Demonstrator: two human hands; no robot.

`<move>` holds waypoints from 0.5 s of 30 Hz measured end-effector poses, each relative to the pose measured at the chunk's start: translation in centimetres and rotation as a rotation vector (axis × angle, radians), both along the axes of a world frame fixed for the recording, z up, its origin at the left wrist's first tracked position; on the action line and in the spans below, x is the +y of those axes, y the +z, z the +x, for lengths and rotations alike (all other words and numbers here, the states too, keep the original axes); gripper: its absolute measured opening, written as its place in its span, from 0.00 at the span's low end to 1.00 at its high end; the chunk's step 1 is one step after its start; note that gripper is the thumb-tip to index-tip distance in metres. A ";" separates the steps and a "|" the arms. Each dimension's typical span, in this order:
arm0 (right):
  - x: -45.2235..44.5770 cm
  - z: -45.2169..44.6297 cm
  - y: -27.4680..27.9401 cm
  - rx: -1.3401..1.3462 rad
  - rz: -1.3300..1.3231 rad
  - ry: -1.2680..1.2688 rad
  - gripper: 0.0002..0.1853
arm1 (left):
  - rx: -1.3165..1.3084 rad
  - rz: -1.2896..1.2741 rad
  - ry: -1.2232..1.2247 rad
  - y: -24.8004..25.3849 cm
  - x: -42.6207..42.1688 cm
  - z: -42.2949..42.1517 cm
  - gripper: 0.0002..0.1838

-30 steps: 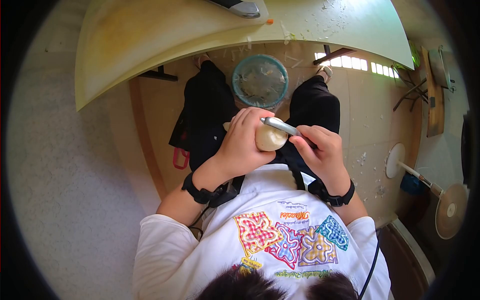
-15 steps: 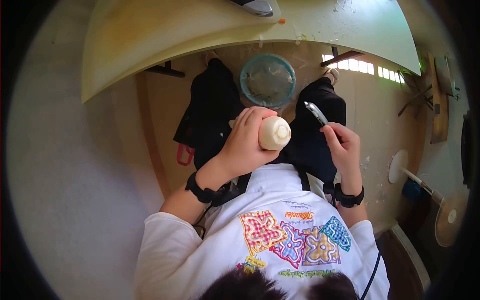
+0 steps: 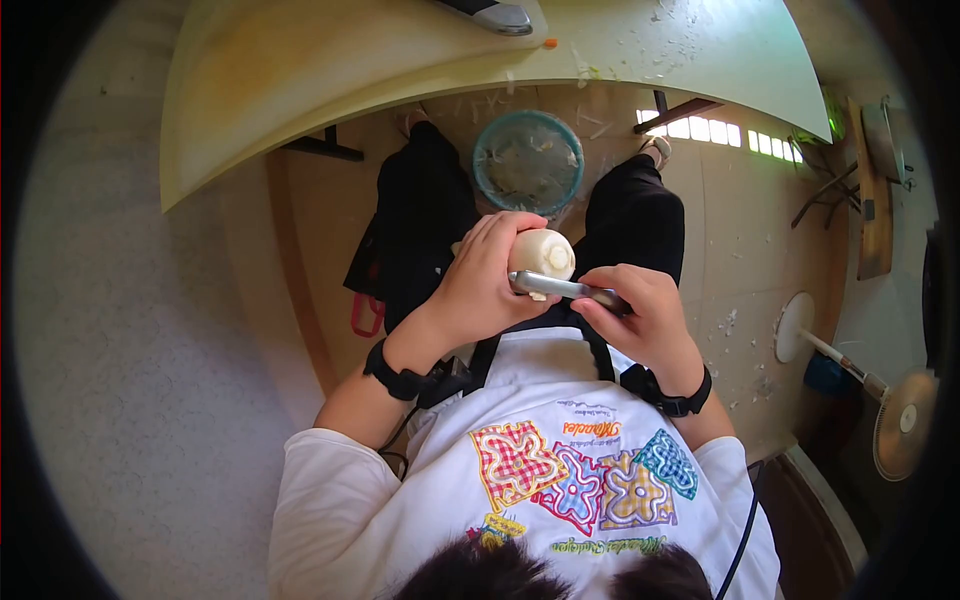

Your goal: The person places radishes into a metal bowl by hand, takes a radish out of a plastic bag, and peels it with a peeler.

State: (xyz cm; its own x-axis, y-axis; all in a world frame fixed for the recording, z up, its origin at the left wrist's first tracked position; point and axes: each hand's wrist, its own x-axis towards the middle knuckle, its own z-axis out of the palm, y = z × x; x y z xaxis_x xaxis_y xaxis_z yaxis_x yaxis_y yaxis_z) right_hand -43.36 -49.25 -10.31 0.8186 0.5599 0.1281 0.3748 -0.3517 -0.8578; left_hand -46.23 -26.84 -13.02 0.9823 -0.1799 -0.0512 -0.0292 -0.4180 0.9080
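Note:
My left hand (image 3: pixel 482 275) is wrapped round a pale, peeled white radish (image 3: pixel 543 252), its cut-looking end turned up towards me. Between finger and thumb, my right hand (image 3: pixel 645 318) grips a metal peeler (image 3: pixel 550 285). The peeler's head lies against the near side of the radish, and a small pale scrap hangs beneath it. Most of the radish's length is hidden behind my left fingers. Below both hands, on the floor between my feet, stands a teal-rimmed basin (image 3: pixel 577 165) holding pale peelings.
A pale table (image 3: pixel 400 75) spans the far side, with a knife-like metal tool (image 3: pixel 505 18), an orange scrap (image 3: pixel 551 43) and wet shreds on top. To the right stands a fan (image 3: pixel 905 420). White scraps dot the floor, and a pink strap (image 3: pixel 367 314) hangs by my left leg.
My right hand has moved left and inward, bringing the peeler from apart in the air onto the radish. My left hand keeps its hold, nearly unmoved.

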 end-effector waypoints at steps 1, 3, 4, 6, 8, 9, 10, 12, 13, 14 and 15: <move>0.0 0.0 0.1 -0.007 -0.026 0.013 0.12 | 0.000 -0.001 0.002 0.0 0.1 0.0 0.37; 0.0 0.1 0.1 -0.013 -0.053 0.025 0.12 | 0.001 -0.029 -0.007 -0.2 0.2 0.1 0.36; 0.0 0.1 0.1 -0.020 -0.071 0.016 0.12 | 0.003 -0.031 -0.008 -0.3 0.2 0.2 0.36; 0.0 -0.1 0.1 -0.026 -0.094 0.001 0.12 | 0.004 -0.037 -0.026 -0.4 0.2 0.4 0.35; 0.1 -0.4 0.1 -0.046 -0.103 -0.035 0.11 | -0.005 -0.043 -0.031 -0.6 0.1 0.4 0.34; 0.2 -0.5 0.1 -0.047 -0.105 -0.038 0.11 | -0.011 -0.044 -0.031 -0.7 0.1 0.5 0.33; 0.2 -0.6 0.0 -0.047 -0.102 -0.050 0.10 | -0.010 -0.046 -0.034 -0.7 0.2 0.6 0.33; 0.4 -0.9 0.1 -0.045 -0.104 -0.065 0.10 | 0.024 -0.052 -0.062 -0.8 0.2 0.7 0.32; 0.6 -1.1 0.2 -0.055 -0.118 -0.091 0.10 | 0.025 -0.055 -0.066 -0.9 0.2 0.7 0.32; 0.7 -1.2 0.2 -0.064 -0.133 -0.118 0.10 | -0.006 -0.009 -0.132 -0.9 0.0 0.7 0.33; 0.5 -1.1 0.2 -0.062 -0.137 -0.122 0.10 | -0.036 0.037 -0.197 -1.0 -0.1 0.5 0.33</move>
State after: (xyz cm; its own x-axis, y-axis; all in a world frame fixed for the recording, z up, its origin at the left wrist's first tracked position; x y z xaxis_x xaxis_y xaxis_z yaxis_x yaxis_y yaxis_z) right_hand -44.46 -48.70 -10.14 0.8744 0.4726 0.1095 0.3726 -0.5097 -0.7755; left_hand -45.69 -26.93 -13.98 0.9295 -0.3679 -0.0268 -0.1462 -0.4342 0.8888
